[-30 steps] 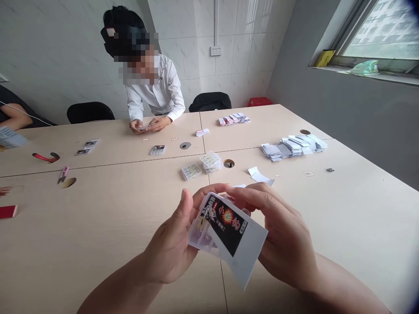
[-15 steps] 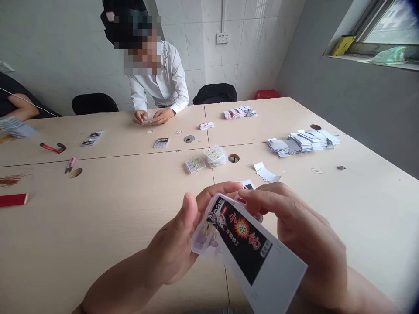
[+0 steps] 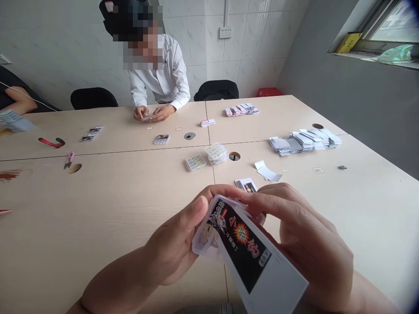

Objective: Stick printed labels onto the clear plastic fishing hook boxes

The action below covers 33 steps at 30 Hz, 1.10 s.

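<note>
My left hand (image 3: 178, 240) is wrapped round a small clear plastic box (image 3: 203, 244), its thumb along the near side. Gold-coloured small pieces show through the box. A card (image 3: 278, 279), white with a black printed part, lies slanted over the box and sticks out toward me. My right hand (image 3: 307, 235) is bent round the far right side of the card and box, its fingertips at their top edge; a reddish edge shows beneath its fingers. Just beyond my hands lie more printed cards (image 3: 246, 185).
Clear boxes (image 3: 216, 152) stand mid-table, near a cable hole. Stacked white cards (image 3: 303, 143) lie to the right, loose slips (image 3: 267, 171) nearer. Pink-handled cutters (image 3: 69, 160) and a red tool (image 3: 51, 142) lie left. A person in a white shirt (image 3: 168, 69) sits opposite.
The view has shifted slightly, so the red object at the left edge is mostly out of view. My left thumb has moved a little inward over the box; both hands keep their hold.
</note>
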Motion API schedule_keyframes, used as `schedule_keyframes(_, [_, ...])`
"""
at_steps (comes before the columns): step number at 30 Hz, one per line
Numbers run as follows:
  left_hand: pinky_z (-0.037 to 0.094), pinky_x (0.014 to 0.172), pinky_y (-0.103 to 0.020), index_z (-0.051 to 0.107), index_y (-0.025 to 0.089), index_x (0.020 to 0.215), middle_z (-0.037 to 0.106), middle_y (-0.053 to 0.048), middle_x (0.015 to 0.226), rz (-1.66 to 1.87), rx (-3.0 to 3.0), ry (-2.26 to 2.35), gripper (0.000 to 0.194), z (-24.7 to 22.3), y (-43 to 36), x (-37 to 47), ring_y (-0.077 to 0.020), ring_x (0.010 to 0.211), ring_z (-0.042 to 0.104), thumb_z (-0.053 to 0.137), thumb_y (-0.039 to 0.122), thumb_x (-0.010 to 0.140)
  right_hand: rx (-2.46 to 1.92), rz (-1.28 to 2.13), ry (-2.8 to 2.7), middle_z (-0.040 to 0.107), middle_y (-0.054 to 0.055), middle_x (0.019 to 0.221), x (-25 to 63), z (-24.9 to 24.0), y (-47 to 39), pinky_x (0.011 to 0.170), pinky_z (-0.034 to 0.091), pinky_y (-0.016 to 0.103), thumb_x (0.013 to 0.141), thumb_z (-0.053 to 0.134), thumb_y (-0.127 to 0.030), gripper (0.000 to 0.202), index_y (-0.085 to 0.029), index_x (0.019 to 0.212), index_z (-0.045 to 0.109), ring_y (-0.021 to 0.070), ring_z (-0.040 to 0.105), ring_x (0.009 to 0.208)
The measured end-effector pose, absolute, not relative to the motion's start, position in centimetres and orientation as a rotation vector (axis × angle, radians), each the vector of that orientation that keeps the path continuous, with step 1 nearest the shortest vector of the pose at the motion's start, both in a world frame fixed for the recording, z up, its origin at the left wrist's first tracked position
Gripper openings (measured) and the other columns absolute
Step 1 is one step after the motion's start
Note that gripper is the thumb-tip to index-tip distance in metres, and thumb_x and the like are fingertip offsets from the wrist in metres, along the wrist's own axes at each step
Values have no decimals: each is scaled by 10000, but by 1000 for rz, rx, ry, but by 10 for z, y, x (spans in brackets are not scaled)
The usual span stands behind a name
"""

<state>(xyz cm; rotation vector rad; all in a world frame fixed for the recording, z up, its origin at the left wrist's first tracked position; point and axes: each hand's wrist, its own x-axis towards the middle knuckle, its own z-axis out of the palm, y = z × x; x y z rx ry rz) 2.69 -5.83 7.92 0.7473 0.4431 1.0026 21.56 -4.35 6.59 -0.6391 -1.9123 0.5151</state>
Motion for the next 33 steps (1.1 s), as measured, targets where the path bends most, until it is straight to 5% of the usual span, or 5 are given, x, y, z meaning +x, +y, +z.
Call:
schedule_keyframes(7, [466,761,-172,673,219,1294,737,-7,1157,1036,885,435,372,74,-59,30,-114,929,640,462,404,1050,-625,512,-1889,696,42,942,214,66,-43,690,555,351,867,649,-3,545,-267,1339,586,187,612,763])
schedule_keyframes(19, [472,865,-162,643,319,1244,664,28,1145,973,1068,450,234,64,-52,22,-93,1023,610,570,319,1022,-605,421,-1937,686,53,925,211,71,-38,720,532,341,892,617,3,378,-149,1238,606,171,629,824])
schedule_keyframes(33, [491,862,-217,653,341,1205,652,1,1110,1012,1171,535,210,71,-55,22,-132,998,600,536,300,1035,-595,403,-1915,725,49,942,210,76,-40,690,549,335,882,602,-4,414,-207,1243,620,168,651,763])
